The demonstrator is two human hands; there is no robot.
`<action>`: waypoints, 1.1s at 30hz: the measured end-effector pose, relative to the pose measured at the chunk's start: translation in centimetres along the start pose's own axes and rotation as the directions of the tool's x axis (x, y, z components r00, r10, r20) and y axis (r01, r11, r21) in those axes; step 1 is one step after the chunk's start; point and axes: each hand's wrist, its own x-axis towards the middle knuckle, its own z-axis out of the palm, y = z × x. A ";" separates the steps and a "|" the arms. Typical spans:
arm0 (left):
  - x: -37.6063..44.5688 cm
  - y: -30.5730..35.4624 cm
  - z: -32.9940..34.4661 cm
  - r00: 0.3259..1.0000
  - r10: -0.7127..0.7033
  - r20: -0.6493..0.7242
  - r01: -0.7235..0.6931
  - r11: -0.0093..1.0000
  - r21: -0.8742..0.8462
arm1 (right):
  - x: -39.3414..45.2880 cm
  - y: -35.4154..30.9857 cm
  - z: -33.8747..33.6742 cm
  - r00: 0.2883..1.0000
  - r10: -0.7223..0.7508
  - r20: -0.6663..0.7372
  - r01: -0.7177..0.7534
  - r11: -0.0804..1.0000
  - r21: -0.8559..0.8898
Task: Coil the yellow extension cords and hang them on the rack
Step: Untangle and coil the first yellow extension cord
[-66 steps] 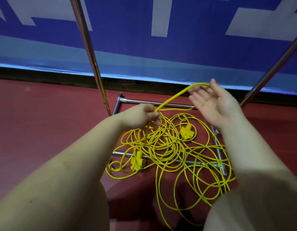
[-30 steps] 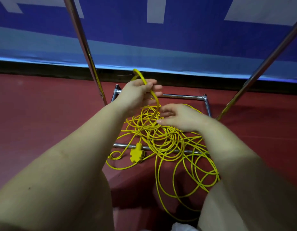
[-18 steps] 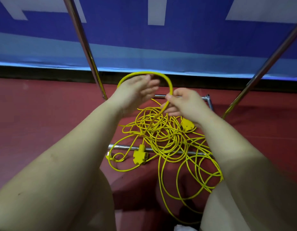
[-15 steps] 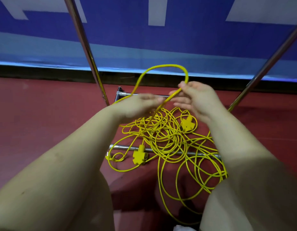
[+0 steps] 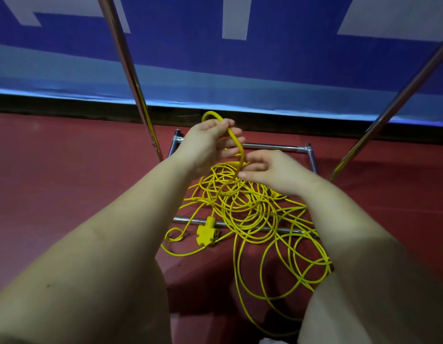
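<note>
Dropped since a moment ago: right hand (image 5: 272, 173) now loose at cord (image 5: 236, 145); left hand (image 5: 210, 142) holds loop. Rest tangled across rack (image 5: 275, 146) base. Risk: snags, knots on pull.

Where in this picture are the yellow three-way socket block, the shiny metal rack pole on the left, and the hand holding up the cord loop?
Yellow three-way socket block (image 5: 207, 231): head view, middle of its body.
Shiny metal rack pole (image 5: 127, 68): head view, mid-shaft.
Left hand (image 5: 207, 142): head view, back of hand.
</note>
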 end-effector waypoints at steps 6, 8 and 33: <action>-0.2 0.8 -0.2 0.999 0.017 0.037 -0.013 0.995 -0.101 | 1.0 0.0 0.8 0.984 -0.090 -0.153 0.062 0.982 -0.179; 0.1 0.4 -0.8 0.997 0.030 0.077 -0.034 0.998 0.047 | 0.8 -0.8 0.4 0.982 -0.055 -0.180 0.064 0.997 0.048; 0.2 0.7 0.1 0.975 -0.144 0.171 0.198 0.912 -0.359 | -0.6 -0.7 1.4 0.986 0.076 0.151 -0.059 0.991 -0.118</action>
